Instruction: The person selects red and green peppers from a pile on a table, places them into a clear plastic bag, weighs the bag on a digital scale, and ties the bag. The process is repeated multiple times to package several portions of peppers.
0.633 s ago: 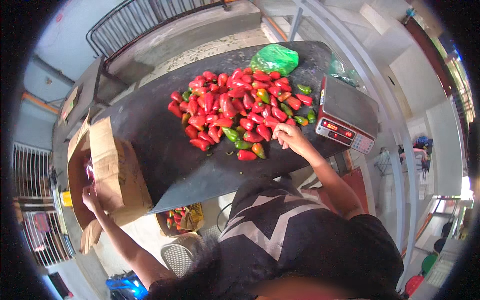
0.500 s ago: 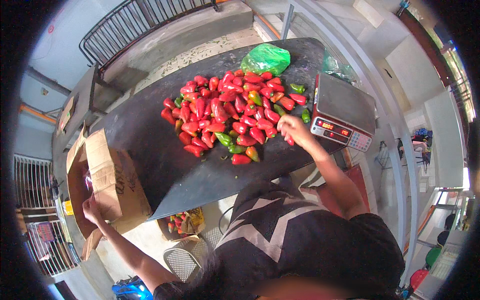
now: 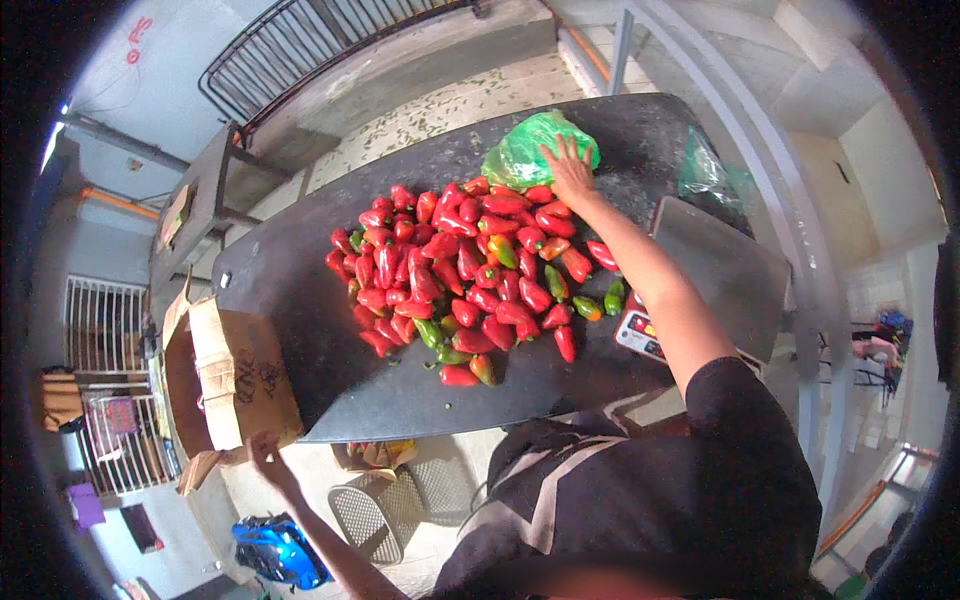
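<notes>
At the far side of the dark table (image 3: 330, 400), my right hand (image 3: 570, 172) lies with spread fingers on a crumpled green plastic bag (image 3: 515, 160). In front of the bag is a broad heap of red bell peppers (image 3: 455, 250), a few of them green or partly green. My left hand (image 3: 265, 455) is beside the near corner of an open cardboard box (image 3: 262, 375). Its fingers are loosely bent and apart, and nothing shows in them. My right forearm passes over part of a weighing scale (image 3: 720, 265) on the table's right side.
Clear plastic (image 3: 710, 172) lies at the far right of the table. Below the near edge stand a grey perforated basket (image 3: 375, 515) and a box of peppers (image 3: 375, 455). A blue bag (image 3: 280, 552) rests on the floor. Metal posts (image 3: 790, 200) rise at the right.
My right hand has moved from the heap's near right edge to the green bag, opening its fingers. My left hand has come away from the box's opening toward me. The view has shifted slightly.
</notes>
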A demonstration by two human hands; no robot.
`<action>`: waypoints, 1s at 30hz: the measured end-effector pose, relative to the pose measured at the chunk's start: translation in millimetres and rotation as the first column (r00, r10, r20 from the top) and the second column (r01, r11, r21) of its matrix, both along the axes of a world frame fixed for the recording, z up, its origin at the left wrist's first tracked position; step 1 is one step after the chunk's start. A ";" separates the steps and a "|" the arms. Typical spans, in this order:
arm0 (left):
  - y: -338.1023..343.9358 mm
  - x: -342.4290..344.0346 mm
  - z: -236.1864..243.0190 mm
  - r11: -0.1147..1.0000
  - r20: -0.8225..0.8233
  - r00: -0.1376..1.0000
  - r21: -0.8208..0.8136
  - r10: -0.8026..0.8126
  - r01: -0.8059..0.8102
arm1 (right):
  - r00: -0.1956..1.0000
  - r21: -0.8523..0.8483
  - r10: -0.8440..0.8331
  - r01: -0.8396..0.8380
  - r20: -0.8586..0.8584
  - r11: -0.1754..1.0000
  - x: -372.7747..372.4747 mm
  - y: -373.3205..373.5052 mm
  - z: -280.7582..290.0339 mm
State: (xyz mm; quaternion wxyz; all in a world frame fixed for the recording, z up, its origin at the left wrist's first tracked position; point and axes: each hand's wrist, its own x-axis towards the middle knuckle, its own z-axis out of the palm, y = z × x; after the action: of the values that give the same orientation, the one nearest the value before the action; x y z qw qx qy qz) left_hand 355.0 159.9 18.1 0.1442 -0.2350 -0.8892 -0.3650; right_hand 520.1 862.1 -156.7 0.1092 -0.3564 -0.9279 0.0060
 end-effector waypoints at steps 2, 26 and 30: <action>43.7 28.7 2.8 1.000 0.075 0.997 0.015 -0.001 0.000 | 0.998 0.050 -0.054 0.053 0.025 0.997 -5.2 30.3 -17.2; 696.6 180.5 -172.5 0.772 0.137 0.812 -0.255 -0.567 0.582 | 0.745 -0.464 -0.138 -0.249 -0.652 0.850 162.8 112.6 13.6; 694.5 155.3 -174.2 0.754 0.129 0.773 -0.171 -0.621 0.634 | 0.916 -0.491 0.193 -0.355 -0.351 0.796 176.3 70.7 25.6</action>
State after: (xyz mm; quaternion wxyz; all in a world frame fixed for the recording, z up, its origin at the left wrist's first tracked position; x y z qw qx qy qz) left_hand 510.3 854.4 -156.0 -0.0399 -0.5211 -0.7957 -0.3061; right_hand 696.4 932.8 -131.1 0.1328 -0.2282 -0.9039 0.3364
